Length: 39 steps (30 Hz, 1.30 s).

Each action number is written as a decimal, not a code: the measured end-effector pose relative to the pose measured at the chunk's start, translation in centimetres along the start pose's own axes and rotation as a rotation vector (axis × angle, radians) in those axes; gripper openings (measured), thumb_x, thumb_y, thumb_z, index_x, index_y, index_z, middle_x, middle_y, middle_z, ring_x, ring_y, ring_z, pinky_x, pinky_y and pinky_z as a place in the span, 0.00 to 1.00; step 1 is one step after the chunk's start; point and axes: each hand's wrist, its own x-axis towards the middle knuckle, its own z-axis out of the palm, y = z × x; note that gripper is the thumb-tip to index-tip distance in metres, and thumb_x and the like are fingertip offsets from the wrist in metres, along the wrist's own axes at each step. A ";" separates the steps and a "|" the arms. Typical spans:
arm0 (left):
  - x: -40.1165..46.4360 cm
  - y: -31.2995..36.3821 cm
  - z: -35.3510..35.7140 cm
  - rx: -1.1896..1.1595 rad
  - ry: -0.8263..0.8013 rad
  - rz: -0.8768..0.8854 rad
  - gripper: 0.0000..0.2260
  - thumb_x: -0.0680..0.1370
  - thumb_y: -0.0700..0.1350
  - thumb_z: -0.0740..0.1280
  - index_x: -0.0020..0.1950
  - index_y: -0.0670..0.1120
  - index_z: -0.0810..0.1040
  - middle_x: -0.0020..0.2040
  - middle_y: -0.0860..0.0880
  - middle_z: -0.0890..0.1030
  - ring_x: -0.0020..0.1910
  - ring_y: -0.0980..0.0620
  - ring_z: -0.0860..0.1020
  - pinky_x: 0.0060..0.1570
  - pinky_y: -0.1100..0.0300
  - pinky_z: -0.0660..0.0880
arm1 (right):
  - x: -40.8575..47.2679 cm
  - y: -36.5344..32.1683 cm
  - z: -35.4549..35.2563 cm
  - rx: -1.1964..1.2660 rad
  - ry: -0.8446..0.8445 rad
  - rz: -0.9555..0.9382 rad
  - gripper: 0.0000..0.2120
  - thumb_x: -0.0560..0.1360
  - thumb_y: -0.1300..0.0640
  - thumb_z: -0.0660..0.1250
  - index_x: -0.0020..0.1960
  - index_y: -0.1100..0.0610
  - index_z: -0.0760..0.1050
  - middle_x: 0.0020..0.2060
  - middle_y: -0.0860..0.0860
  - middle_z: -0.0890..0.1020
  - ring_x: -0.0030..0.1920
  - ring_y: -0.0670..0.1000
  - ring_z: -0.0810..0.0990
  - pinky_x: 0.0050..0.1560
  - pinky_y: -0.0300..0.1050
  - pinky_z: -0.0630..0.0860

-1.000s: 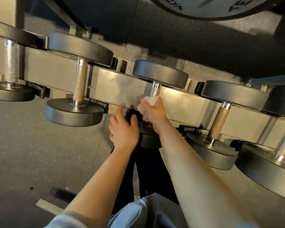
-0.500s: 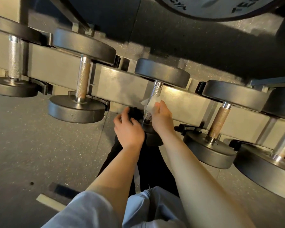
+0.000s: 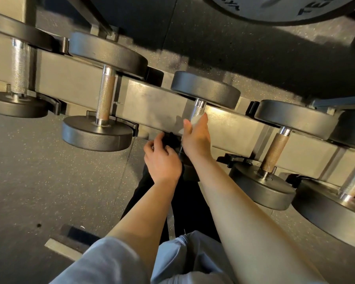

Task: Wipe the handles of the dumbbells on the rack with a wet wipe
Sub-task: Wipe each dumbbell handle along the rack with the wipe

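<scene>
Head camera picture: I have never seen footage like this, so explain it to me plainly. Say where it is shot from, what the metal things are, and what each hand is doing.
The picture comes from a camera worn on a person's head, looking down along both bare arms. In front is a dumbbell rack, a long metal beam carrying several dumbbells side by side above a dark speckled floor. The right hand is wrapped around the handle of the middle dumbbell, with a white wet wipe between its fingers and the metal. The left hand rests with curled fingers on the near end of that same dumbbell, which it mostly hides. The neighbouring handles are untouched. A large weight plate shows at the top edge.
</scene>
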 end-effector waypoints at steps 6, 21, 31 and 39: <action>0.0 -0.1 0.0 0.003 0.002 0.012 0.19 0.81 0.39 0.57 0.72 0.50 0.68 0.71 0.44 0.65 0.67 0.41 0.66 0.67 0.52 0.61 | -0.5 1.0 -2.9 0.254 0.186 0.074 0.13 0.83 0.54 0.52 0.53 0.60 0.73 0.37 0.47 0.74 0.37 0.45 0.74 0.35 0.29 0.68; 0.6 -0.4 -0.8 0.033 -0.123 0.083 0.22 0.81 0.39 0.56 0.75 0.50 0.65 0.72 0.45 0.65 0.71 0.44 0.64 0.71 0.52 0.58 | 2.6 -2.2 -1.8 0.274 -0.128 0.174 0.11 0.82 0.53 0.54 0.61 0.57 0.61 0.45 0.50 0.73 0.48 0.49 0.76 0.45 0.41 0.74; 0.4 -0.3 -1.0 0.026 -0.141 0.088 0.23 0.81 0.39 0.55 0.76 0.50 0.63 0.72 0.45 0.65 0.71 0.44 0.63 0.70 0.55 0.58 | -0.6 -1.5 -0.3 0.347 0.063 -0.164 0.24 0.77 0.44 0.51 0.59 0.63 0.67 0.53 0.59 0.72 0.54 0.56 0.72 0.61 0.58 0.70; 0.2 -0.1 -1.5 0.020 -0.184 0.087 0.24 0.81 0.40 0.55 0.77 0.50 0.59 0.73 0.44 0.62 0.72 0.42 0.60 0.71 0.53 0.55 | -0.3 -1.8 -1.5 0.851 0.186 0.188 0.18 0.76 0.71 0.56 0.58 0.54 0.74 0.49 0.51 0.78 0.48 0.47 0.75 0.49 0.37 0.72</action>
